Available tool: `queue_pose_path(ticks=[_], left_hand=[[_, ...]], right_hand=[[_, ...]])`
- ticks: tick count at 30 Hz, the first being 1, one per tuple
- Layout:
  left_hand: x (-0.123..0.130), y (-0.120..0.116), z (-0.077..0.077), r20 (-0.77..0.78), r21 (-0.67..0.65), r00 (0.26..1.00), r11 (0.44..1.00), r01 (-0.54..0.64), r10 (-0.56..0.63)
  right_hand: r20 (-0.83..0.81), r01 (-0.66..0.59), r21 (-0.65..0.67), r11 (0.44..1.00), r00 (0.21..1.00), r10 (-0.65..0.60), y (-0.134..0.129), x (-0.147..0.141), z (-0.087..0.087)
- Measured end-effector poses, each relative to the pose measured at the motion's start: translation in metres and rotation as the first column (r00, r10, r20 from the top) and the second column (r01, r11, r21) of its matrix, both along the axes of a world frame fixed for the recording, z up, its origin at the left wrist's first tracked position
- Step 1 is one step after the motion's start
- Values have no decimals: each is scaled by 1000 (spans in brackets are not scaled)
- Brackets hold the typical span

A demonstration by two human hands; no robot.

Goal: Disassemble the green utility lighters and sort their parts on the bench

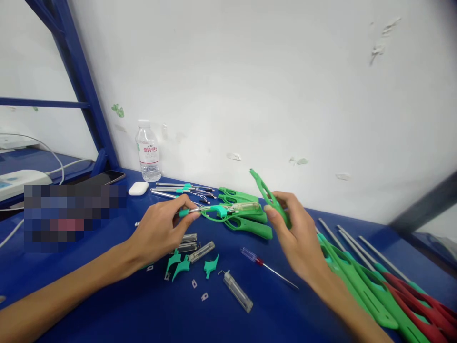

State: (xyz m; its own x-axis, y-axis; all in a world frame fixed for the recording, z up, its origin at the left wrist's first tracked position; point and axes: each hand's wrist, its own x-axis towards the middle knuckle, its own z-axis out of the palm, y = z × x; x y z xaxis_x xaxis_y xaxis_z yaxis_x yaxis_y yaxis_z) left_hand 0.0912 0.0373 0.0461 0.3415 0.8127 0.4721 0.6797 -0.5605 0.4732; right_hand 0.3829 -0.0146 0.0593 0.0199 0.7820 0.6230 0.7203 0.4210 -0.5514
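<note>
My left hand [162,226] pinches a lighter assembly at its metal tube; a teal trigger [220,210] and a clear fuel tank [246,206] extend to the right, within a green frame. Raised to the right, my right hand [294,224] grips a green handle shell [266,190], tilted with its narrow tip up and left. Behind and below the assembly lie green handle shells [252,227]. Nearer on the blue table are loose teal triggers [211,266], clear tanks [238,291], small metal plates [204,297] and a screwdriver [269,267] with a clear and red handle.
A water bottle [148,152] and a white case [138,188] stand near the wall. Metal tubes with wires [185,186] lie behind my left hand. Green lighters [371,290] and red lighters [421,305] are at the right. A phone [113,177] lies at the left.
</note>
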Motion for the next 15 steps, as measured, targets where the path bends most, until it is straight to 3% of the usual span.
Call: queue_pose_path(ticks=[2,4,6,10,15], left_hand=[[-1,1,1,4,3,999,999,-49,49],[-2,1,2,7,11,996,996,-94,94],[-4,2,2,7,21,992,992,-128,128],[-5,4,2,2,33,988,987,-154,154],[-3,3,1,-7,32,991,990,-137,137]], right_hand=[[31,-122,-126,984,991,127,-3,0,5],[73,-260,-279,924,954,290,-5,-1,8],[123,-317,-362,877,916,382,-7,-4,9],[223,-301,-423,855,880,420,-9,-8,9],[299,-196,-523,830,870,393,-9,-9,10]])
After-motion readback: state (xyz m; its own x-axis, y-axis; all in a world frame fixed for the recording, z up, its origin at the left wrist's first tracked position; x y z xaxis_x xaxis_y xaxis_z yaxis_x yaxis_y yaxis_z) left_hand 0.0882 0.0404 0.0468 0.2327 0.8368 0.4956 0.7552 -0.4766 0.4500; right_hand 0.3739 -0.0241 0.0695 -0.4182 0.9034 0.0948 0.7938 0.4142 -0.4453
